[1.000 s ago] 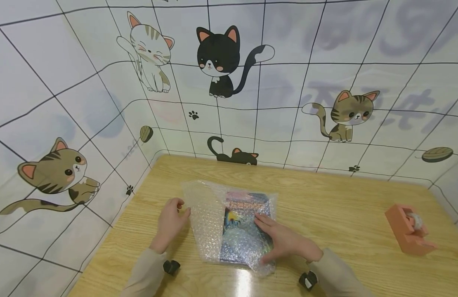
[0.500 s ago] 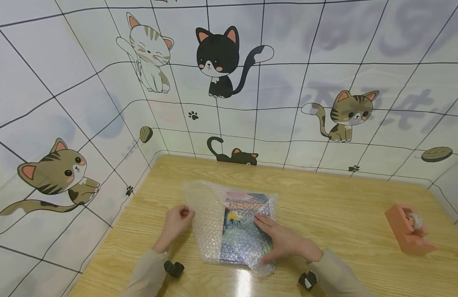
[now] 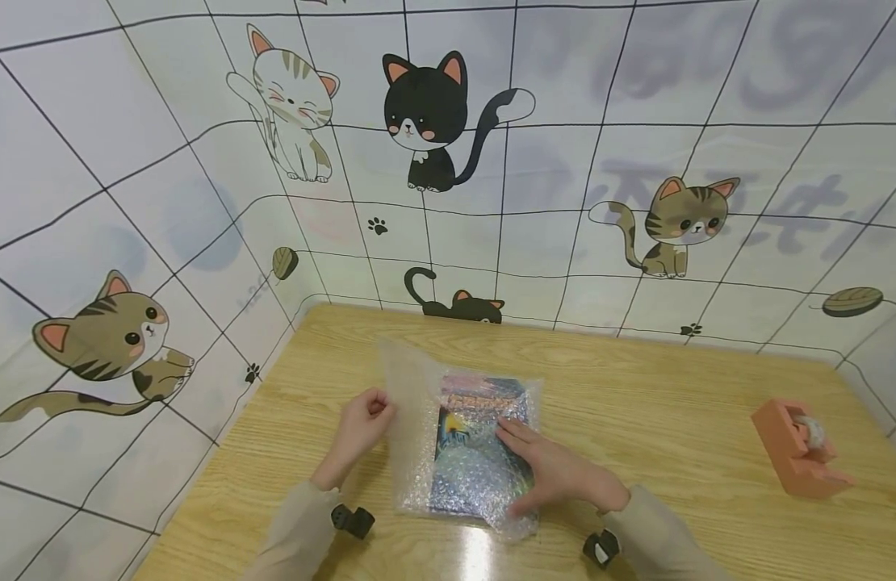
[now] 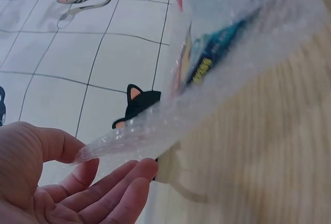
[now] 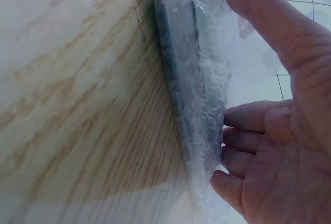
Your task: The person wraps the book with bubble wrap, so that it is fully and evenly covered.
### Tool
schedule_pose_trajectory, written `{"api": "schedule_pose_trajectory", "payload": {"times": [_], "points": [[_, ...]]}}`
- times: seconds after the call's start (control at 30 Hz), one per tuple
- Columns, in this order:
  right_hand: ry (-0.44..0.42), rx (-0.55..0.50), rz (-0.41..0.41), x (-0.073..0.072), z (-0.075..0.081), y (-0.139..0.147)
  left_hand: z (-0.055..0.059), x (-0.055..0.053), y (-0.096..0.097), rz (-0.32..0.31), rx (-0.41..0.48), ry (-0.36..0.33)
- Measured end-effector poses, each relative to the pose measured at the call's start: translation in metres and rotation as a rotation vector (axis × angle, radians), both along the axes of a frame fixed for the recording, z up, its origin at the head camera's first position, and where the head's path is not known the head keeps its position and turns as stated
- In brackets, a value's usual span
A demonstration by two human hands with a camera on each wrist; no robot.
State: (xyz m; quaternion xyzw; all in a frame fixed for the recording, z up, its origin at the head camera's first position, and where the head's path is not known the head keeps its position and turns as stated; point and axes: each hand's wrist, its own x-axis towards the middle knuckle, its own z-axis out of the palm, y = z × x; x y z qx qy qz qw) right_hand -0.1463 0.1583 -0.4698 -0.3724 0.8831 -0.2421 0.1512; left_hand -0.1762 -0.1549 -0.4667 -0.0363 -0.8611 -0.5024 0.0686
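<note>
A book (image 3: 455, 436) with a colourful cover lies on the table inside clear bubble wrap (image 3: 412, 452). To its left, a loose flap of the wrap is raised off the wood. My left hand (image 3: 361, 424) pinches the outer edge of that flap between thumb and index finger; in the left wrist view the other fingers curve loosely beneath. On the right side of the bundle rests my right hand (image 3: 557, 472), its fingers and thumb spread over the wrapped cover. The right wrist view shows the book's thick page edge (image 5: 181, 63) through the wrap.
A pink tape dispenser (image 3: 800, 452) with a roll of tape stands on the right of the wooden table (image 3: 651, 403). Behind and to the left, a white gridded cloth (image 3: 550, 266) printed with cartoon cats borders the table.
My left hand has moved right, from beside the wrap to pinching its left edge. The flap has lifted and shifted inward toward the book. My right hand has stayed in place.
</note>
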Motion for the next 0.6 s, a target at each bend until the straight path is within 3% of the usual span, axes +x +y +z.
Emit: {"api": "schedule_pose_trajectory", "payload": {"times": [0.27,0.6], "points": [[-0.017,0.004,-0.005,0.0,0.001,0.0,0.01,0.003,0.019,-0.084,-0.014,0.062],[-0.023,0.0,-0.011,0.001,0.002,-0.001,0.018,0.006,0.048,-0.217,-0.112,0.214]]}}
